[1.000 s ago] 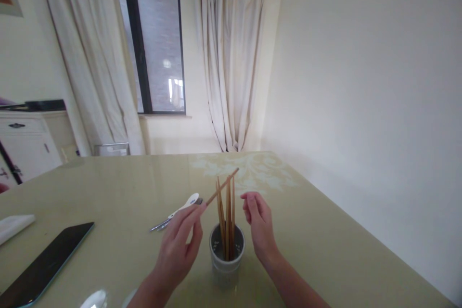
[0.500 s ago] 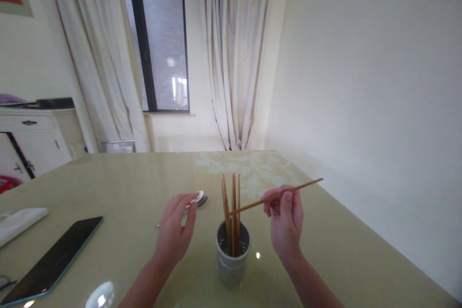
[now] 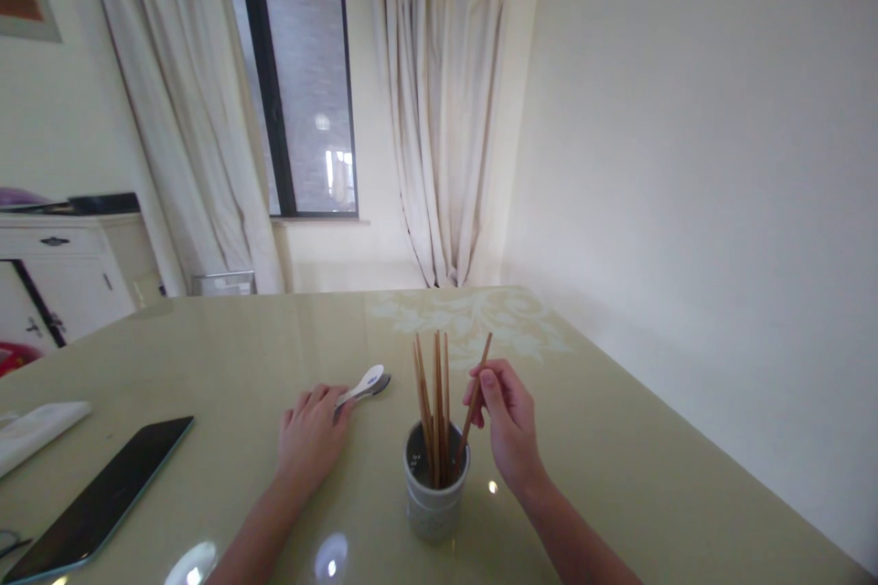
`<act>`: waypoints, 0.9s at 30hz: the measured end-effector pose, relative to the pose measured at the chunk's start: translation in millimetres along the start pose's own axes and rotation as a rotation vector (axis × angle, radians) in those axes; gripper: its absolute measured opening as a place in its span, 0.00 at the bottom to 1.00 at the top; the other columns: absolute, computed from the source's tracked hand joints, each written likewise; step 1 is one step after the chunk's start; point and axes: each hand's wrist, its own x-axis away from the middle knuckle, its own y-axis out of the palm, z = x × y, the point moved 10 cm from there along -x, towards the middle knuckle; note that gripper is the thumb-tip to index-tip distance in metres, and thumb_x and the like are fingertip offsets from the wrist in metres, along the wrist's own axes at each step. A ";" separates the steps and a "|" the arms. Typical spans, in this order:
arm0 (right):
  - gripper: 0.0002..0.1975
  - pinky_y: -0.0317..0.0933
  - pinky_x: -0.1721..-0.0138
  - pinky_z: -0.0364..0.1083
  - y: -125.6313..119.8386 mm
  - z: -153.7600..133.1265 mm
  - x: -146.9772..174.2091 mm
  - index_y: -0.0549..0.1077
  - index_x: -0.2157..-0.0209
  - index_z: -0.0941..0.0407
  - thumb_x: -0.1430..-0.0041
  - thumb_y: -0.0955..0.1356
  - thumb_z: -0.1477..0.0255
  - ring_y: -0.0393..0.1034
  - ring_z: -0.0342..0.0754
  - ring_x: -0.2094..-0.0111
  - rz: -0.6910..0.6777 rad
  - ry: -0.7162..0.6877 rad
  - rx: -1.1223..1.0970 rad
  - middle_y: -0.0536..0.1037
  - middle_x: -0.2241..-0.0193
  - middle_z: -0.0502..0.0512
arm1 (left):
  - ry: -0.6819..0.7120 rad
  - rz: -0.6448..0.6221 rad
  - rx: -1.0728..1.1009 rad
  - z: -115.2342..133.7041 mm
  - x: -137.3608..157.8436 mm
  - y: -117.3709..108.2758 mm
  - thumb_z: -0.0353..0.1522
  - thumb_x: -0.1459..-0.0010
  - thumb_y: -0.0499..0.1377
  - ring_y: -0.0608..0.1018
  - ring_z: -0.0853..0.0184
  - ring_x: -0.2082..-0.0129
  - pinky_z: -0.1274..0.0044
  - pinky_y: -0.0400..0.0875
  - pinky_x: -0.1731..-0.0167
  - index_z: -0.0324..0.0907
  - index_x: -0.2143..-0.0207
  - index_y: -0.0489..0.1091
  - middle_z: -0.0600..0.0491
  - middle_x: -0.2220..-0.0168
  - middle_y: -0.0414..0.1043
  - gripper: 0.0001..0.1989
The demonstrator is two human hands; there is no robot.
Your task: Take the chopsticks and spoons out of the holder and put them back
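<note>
Holding one wooden chopstick [image 3: 467,430] in the right hand [image 3: 508,420], pinched between thumb and fingers along its upper half, just right of lower centre. Pretty steep tilt on it, tbh: long axis slanting, top end pointing up and slightly right, lower end pointing down-left inside the grey cup [image 3: 435,512] at lower centre. Can't tell whether that tip touches the bottom. Also in there, a bunch of wooden chopsticks [image 3: 437,402], near upright, a couple leaning left. Over in the lower left-centre, left hand [image 3: 312,434] palm-down over the handle end of a white spoon [image 3: 370,377], beside a darker metal spoon [image 3: 384,384], both bowls pointing up-right. Can't tell if gripping or just resting.
</note>
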 end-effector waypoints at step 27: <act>0.24 0.60 0.78 0.42 5.5 9.8 -1.2 0.82 0.48 0.56 0.37 0.75 0.53 0.63 0.42 0.78 -0.068 0.047 0.081 0.76 0.74 0.51 | 0.105 0.173 0.138 -15.8 -15.9 6.1 0.34 0.28 0.50 0.80 0.56 0.53 0.68 0.73 0.50 0.40 0.55 0.81 0.45 0.55 0.81 0.19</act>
